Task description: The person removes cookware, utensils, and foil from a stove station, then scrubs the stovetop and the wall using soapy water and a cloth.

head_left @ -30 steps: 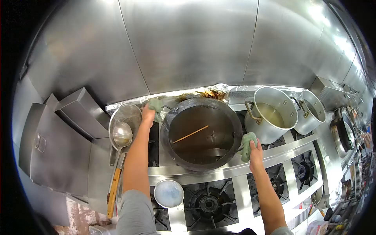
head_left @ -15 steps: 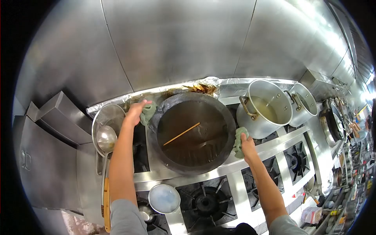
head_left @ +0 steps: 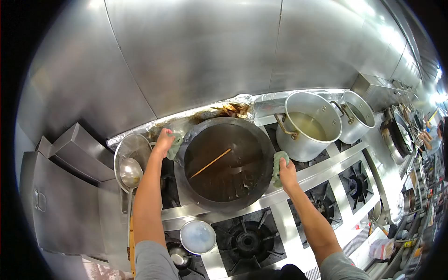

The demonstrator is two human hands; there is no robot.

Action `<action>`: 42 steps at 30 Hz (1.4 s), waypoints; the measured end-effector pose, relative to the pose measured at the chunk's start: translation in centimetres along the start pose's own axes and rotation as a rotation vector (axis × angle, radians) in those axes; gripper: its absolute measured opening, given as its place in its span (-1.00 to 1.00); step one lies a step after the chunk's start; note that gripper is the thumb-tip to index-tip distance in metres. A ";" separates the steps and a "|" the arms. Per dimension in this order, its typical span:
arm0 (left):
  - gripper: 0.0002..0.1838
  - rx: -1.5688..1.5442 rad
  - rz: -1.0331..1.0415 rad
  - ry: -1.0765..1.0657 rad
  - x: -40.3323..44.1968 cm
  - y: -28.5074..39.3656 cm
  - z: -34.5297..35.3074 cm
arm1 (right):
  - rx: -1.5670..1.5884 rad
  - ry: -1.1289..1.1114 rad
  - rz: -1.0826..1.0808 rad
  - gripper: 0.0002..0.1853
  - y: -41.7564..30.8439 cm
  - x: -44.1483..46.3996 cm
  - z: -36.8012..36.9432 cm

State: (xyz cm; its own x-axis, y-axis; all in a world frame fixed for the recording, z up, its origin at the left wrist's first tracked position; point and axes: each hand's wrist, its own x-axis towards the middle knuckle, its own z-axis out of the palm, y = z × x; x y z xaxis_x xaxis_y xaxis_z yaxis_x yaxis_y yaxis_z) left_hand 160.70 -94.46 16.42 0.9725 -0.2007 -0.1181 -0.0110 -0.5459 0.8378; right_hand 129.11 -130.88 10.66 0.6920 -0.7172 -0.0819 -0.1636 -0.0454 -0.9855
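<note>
Fingers of left hand and right hand remain clamped on green cloths at opposite sides. Wok: over stove. Dark liquid: surface streaks changed. Wooden stick: still in wok, slant steeper in view.

The green cloths are covering the wok's handles, the left forearm is hiding part of the strainer, and the utensils at far right are blurring into indistinct clutter.
</note>
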 end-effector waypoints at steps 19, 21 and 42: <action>-0.74 0.018 0.018 -0.018 -14.2 4.7 2.7 | 0.042 0.076 -0.026 -0.62 0.8 -11.5 -10.9; -0.73 0.046 0.019 -0.034 -15.8 5.4 4.0 | 0.043 0.120 0.023 -0.65 1.2 -12.6 -13.1; -0.76 -0.101 0.173 -0.132 -33.5 13.7 31.3 | 0.037 0.213 0.060 -0.66 6.6 -16.6 -46.4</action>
State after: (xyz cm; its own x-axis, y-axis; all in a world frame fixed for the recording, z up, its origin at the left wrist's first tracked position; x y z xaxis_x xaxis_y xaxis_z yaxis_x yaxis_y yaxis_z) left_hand 120.65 -120.63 15.15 0.9190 -0.3930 -0.0311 -0.1455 -0.4115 0.8997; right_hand 83.89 -151.57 12.43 0.5170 -0.8487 -0.1113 -0.1716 0.0246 -0.9849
